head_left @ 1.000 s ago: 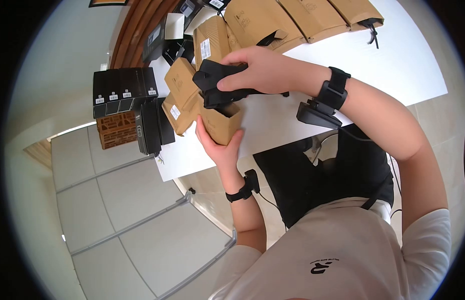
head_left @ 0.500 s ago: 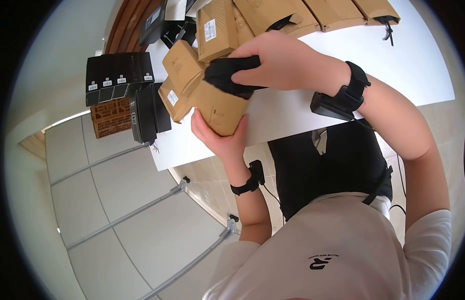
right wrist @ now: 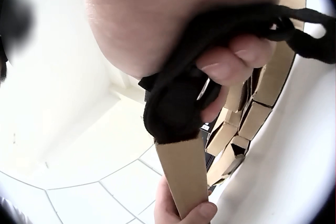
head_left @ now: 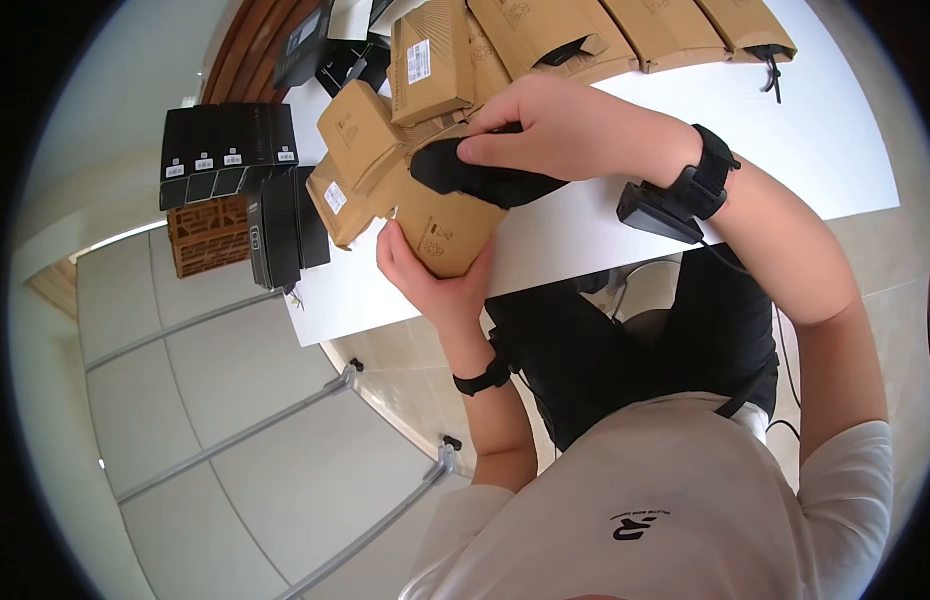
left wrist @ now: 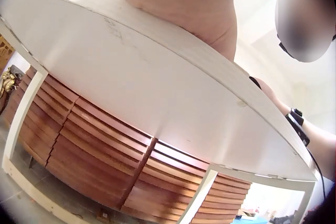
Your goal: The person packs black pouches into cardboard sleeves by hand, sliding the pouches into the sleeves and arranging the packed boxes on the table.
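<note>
Right fingers (head_left: 490, 150) round pouch (head_left: 485, 183) at edge of carton (head_left: 443, 228) in left fingers (head_left: 398, 257), room rightward

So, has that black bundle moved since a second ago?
Yes: in the head view, the black bundle has come closer to the near edge of the table.

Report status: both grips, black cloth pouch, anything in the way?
Left grip holds cardboard box; right grip holds black cloth pouch. Pouch at box's open end, depth unclear. Other cardboard boxes crowd close by.
</note>
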A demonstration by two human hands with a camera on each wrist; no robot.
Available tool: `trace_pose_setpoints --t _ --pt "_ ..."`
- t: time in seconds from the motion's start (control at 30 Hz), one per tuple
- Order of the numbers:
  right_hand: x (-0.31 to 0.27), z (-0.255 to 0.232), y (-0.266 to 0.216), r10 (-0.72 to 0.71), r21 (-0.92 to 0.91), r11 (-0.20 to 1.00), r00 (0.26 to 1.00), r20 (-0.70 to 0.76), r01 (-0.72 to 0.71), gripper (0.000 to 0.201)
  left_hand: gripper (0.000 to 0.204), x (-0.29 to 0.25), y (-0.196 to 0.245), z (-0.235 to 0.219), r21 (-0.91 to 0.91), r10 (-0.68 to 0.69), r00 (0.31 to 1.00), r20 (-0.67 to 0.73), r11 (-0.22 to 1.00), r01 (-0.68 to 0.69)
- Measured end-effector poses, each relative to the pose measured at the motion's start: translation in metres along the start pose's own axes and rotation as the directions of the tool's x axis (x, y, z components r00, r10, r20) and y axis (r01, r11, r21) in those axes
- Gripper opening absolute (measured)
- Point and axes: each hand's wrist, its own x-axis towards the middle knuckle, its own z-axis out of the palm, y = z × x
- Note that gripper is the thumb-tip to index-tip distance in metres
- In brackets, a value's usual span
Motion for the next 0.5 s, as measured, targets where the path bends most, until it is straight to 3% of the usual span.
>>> trace_pose_setpoints --t 0.13,0.3,0.5 --pt "-0.0022 -0.0055 -0.0004 -0.048 -0.049 0.997 0.995 0.084 0.053 0.03 0.099 -0.0039 -0.0026 -0.0004 -0.006 0.061 0.998 0.01 0.998 -0.061" --pt "-0.0009 -0.0106 -0.0068 0.077 -0.196 0.98 0.985 0.155 -0.046 0.029 0.095 -0.0034 -0.0072 -0.0004 0.022 0.164 0.986 -0.008 0.986 -0.164" --pt "0.0021 -0.0065 -0.0002 0.203 -0.099 0.977 0.969 0.142 -0.191 0.032 0.091 -0.0067 -0.003 0.0011 0.036 0.141 0.989 -0.043 0.99 -0.14"
